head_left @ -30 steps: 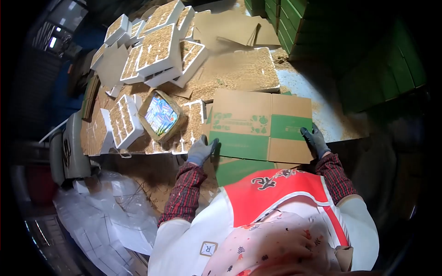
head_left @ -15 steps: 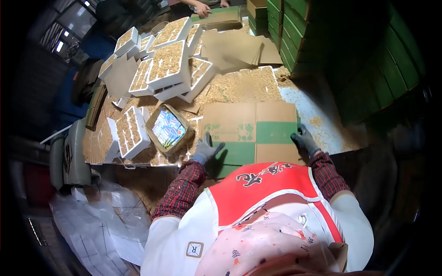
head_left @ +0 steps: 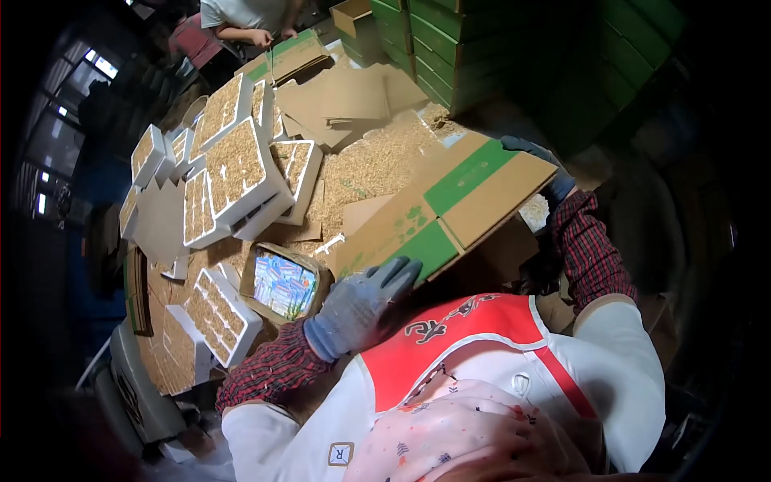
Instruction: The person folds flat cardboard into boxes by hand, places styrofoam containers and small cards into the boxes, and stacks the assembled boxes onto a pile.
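Landmark: packet box (head_left: pixel 324 281), qty 1, w/ blue-white packets (head_left: pixel 281 283) inside, too many overlapping to count.
Flat carton (head_left: pixel 446 209): 1 between the hands, R of packet box, tilted, far-R end up; near-L corner just beside the box.
L hand (head_left: pixel 353 309): gloved, just R of packet box & nearer the wearer; fingers straight, nearly together, laid over carton's near edge. Thumb hidden, so can't tell if clamped.
R hand (head_left: pixel 550 165): gloved, well R of packet box, at carton's far-R edge; fingers bent there, rest hidden, can't tell if clamped.
Slip risk: carton could drop on one side if L fingers only rest on it, no pinch.
Bump risk: carton's L corner could knock packet box, b/c they're so close; packets might spill.
White trays (head_left: pixel 257 202): approx. 10+, past & L of packet box; overlaps hide exact no. Leaning ones could slide if hit.
Cardboard sheets (head_left: pixel 353 96): 2+, beyond packet box.
Green crates (head_left: pixel 434 60): several, far R beyond packet box, too dark to count.
Co-worker's hands (head_left: pixel 261 38): 2, bare, far beyond packet box.
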Action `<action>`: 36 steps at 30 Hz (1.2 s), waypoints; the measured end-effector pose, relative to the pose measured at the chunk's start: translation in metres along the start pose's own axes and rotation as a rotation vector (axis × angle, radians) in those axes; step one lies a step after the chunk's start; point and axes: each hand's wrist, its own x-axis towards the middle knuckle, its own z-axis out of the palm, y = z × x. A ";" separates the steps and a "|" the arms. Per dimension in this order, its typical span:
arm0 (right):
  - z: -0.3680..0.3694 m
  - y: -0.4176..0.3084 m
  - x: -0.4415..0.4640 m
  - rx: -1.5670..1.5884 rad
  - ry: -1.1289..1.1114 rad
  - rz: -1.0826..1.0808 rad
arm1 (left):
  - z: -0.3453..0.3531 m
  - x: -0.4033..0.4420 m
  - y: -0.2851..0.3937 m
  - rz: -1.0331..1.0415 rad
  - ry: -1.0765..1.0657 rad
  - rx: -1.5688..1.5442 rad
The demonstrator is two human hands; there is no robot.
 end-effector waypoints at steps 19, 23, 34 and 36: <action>0.128 0.030 0.015 -0.569 0.580 -0.395 | 0.032 0.024 -0.035 -0.067 -0.164 -0.663; 0.094 0.029 -0.006 -0.432 0.383 -0.389 | 0.075 0.005 -0.067 -0.487 0.011 -1.676; 0.077 -0.010 -0.042 -0.816 -0.430 -0.332 | 0.029 0.089 -0.008 0.122 0.746 0.186; 0.067 -0.031 -0.087 -0.486 -0.318 -0.181 | 0.044 0.132 -0.020 0.403 0.207 0.010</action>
